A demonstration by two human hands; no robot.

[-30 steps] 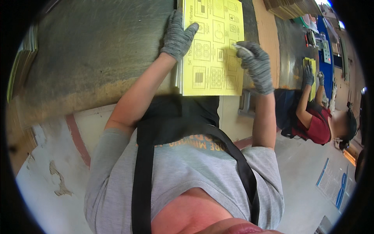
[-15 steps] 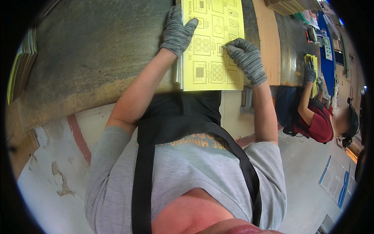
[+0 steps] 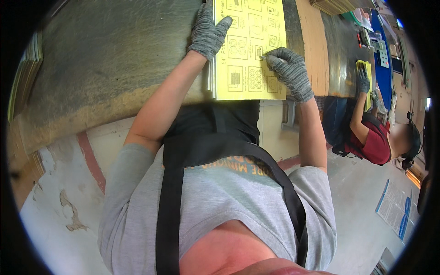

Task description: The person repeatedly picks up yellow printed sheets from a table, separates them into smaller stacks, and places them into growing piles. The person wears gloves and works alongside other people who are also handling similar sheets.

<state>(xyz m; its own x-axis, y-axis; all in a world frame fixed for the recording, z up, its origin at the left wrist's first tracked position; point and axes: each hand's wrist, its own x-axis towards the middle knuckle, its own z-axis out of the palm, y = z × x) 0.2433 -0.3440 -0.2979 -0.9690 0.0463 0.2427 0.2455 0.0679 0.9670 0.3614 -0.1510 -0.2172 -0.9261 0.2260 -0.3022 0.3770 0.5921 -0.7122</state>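
A yellow board [image 3: 238,85] printed with small drawings of hardware lies on top of a thin stack at the front edge of the workbench. My left hand [image 3: 207,34], in a grey knit glove, grips the stack's left edge, its thumb pressed on the top face. My right hand [image 3: 288,68], gloved alike, is over the board's right side. Its thumb and index finger are pinched together at the surface, by a small printed square. A tiny pale bit shows at those fingertips, too small to name.
The worn dark bench [image 3: 114,59] stretches left to a stack of yellow-edged boards [image 3: 25,75]. Right of my hands lies a brown cardboard strip [image 3: 314,55]; another stack [image 3: 339,5] is at the far right. Beyond, a co-worker [image 3: 371,137] handles a yellow board.
The yellow board sits slightly higher in the picture. My right fingertips have slid a little toward me over its face, still pinched. My left hand keeps its grip.
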